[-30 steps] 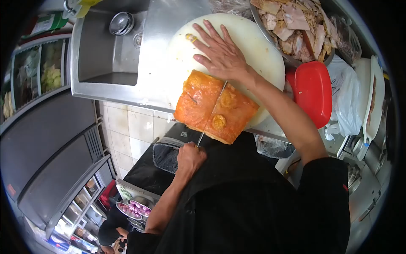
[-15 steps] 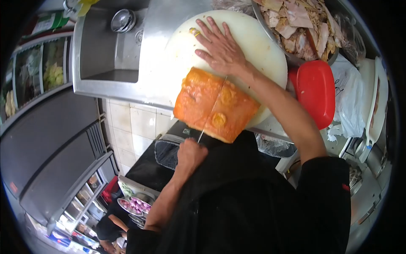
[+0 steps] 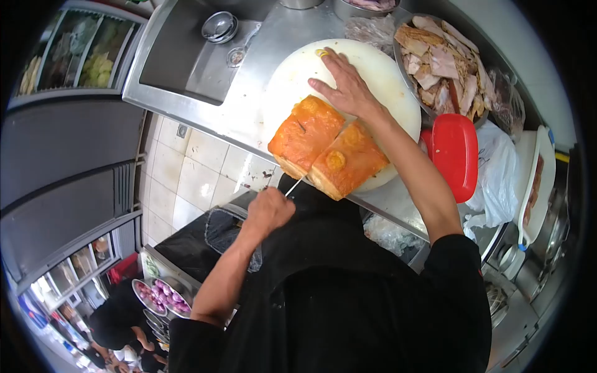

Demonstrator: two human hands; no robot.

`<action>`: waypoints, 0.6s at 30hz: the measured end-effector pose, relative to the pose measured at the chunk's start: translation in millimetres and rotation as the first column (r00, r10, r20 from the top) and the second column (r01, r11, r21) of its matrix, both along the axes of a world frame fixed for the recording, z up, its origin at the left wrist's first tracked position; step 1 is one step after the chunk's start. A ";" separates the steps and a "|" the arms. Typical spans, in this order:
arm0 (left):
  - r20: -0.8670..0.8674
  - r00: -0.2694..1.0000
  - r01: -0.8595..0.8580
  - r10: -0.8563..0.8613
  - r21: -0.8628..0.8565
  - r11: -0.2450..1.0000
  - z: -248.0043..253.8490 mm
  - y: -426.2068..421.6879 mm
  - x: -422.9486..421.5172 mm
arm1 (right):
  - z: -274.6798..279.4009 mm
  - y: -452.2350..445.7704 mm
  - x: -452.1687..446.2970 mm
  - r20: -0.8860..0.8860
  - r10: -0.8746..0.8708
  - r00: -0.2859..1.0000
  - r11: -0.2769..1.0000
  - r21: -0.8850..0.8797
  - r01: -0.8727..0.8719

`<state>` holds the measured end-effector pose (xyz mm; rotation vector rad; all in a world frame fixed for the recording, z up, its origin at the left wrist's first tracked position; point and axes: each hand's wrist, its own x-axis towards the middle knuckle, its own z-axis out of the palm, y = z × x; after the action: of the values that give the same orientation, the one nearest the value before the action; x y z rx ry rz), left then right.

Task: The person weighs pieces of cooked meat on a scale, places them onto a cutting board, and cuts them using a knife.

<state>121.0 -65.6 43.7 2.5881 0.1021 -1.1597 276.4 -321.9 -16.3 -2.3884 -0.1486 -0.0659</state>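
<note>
My left hand (image 3: 270,209) is closed around the handle of a knife (image 3: 297,186), and the handle is hidden inside my fist. The thin blade runs into the cut across an orange-skinned slab of roast pork (image 3: 306,132), between its left piece and its right piece (image 3: 349,158). The pork lies at the near edge of a round white chopping board (image 3: 392,105). Beyond it, my right hand (image 3: 348,84) rests over the board, thumb apart and fingers stretched out, a yellow band on one finger. The blade's far end cannot be made out.
A steel sink (image 3: 186,68) with small bowls (image 3: 219,27) is at upper left. A large metal bowl of meat pieces (image 3: 441,62), a red plastic container (image 3: 455,158) and white plastic bags (image 3: 497,174) stand right of the board. Another person (image 3: 118,320) is at lower left.
My left hand has drawn the knife back toward me and left. A gap has opened between the two pork pieces. My view has shifted; my right hand's fingers look less spread.
</note>
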 end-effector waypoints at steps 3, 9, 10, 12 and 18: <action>0.094 0.994 0.037 -0.047 0.100 0.994 -0.8 -1.2 32.6 | 58.6 0.9 -16.8 0.135 0.221 0.966 0.970 0.069 -0.232; 0.348 0.843 0.343 -0.410 0.238 0.909 -0.6 4.9 128.5 | 105.4 -27.0 -89.4 -0.125 0.449 0.885 0.890 0.144 -0.432; 0.394 0.816 0.355 -0.424 0.239 0.904 2.1 -4.1 142.4 | 101.5 -30.1 -102.9 -0.119 0.463 0.878 0.886 0.102 -0.453; 0.450 0.757 0.423 -0.474 0.217 0.880 -8.9 -19.4 173.9 | 86.8 -29.4 -122.2 -0.068 0.490 0.869 0.856 -0.153 -0.494; 0.473 0.727 0.454 -0.498 0.214 0.865 -20.5 -80.2 234.3 | 52.4 -13.1 -138.8 -0.034 0.322 0.946 0.905 -0.281 -0.318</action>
<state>355.3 -145.8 23.2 2.9984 -0.6919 -0.5379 137.6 -335.0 36.1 -2.6144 -0.5918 0.1014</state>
